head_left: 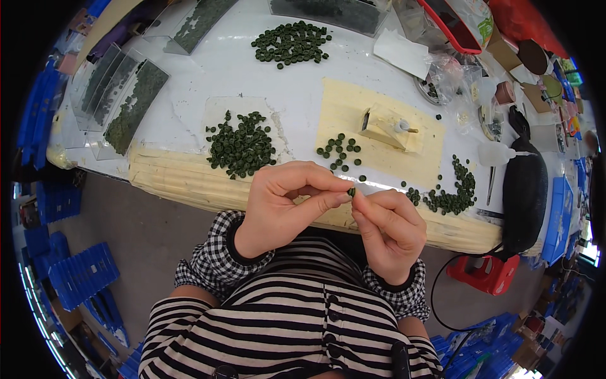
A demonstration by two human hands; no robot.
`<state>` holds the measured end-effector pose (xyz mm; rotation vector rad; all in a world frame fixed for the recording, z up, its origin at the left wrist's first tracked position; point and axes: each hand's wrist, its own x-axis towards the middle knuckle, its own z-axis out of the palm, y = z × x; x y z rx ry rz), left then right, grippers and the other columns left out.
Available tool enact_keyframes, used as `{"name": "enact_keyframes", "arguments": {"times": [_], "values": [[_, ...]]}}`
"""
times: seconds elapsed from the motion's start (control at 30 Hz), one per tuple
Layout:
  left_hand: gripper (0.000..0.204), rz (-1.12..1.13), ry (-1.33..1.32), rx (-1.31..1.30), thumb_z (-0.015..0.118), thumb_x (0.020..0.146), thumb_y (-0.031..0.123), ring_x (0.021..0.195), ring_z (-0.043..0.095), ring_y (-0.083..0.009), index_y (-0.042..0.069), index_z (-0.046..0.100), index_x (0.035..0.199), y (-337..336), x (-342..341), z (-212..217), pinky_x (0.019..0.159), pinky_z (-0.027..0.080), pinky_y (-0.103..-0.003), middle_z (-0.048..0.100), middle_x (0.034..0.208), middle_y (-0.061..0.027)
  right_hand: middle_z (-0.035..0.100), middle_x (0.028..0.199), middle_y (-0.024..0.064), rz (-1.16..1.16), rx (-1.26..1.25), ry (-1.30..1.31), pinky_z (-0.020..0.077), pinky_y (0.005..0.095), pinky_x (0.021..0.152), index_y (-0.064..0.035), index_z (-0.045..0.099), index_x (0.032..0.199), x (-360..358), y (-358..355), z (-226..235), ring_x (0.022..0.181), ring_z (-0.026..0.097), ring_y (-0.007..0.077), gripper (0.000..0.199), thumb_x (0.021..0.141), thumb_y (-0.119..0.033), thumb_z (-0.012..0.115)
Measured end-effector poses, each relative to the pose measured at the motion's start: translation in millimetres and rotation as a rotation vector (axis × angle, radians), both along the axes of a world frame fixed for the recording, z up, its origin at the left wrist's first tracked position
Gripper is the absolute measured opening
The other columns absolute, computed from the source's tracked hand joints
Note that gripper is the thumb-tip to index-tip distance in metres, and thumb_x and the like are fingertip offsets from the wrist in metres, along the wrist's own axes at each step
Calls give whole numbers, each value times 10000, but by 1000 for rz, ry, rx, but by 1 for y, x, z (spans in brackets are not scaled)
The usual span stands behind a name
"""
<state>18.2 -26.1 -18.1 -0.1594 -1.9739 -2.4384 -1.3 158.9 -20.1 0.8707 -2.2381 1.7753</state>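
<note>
Between thumb and index finger, my left hand [287, 201] pinches a small dark green round piece [351, 191]. My right hand [392, 230] meets it from the other side, its thumb and fingertips closed against the same piece; whether they hold anything more is hidden. Both hands are over the table's front edge. Just beyond the fingertips lies a loose group of green round pieces [339, 151]. A heap of more pointed green pieces [241, 144] is left of them, on a clear sheet. To the right, another spread of green round pieces [456, 189] lies near the edge.
A taped block with a small nozzle [392, 128] stands on a cream sheet [334, 101]. Clear trays of green pieces [136, 107] stand at left. A far pile of round pieces [291, 44], a black padded object [525, 189], a white squeeze bottle [495, 153] and a red-cased phone [451, 25] surround the area.
</note>
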Motion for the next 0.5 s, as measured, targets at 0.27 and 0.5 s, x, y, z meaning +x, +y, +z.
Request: {"name": "enact_keyframes", "arguments": {"times": [0.27,0.5], "values": [[165,4,8,-23,665,846,-60,840,668,-130,-29,705,1004,0,0,-1,765,554,-236,692,913,-110,629,833,70,14,29,5,465,232,587,-23,719,1081,-1,0,1,687,583,147,337,762,89,716],[156,-3,-34,66,658,856,-60,834,668,-126,-32,701,1003,1,2,-4,765,554,-231,689,915,-103,633,832,72,23,19,14,465,232,584,-20,719,1077,-2,0,1,679,585,147,333,762,89,717]]}}
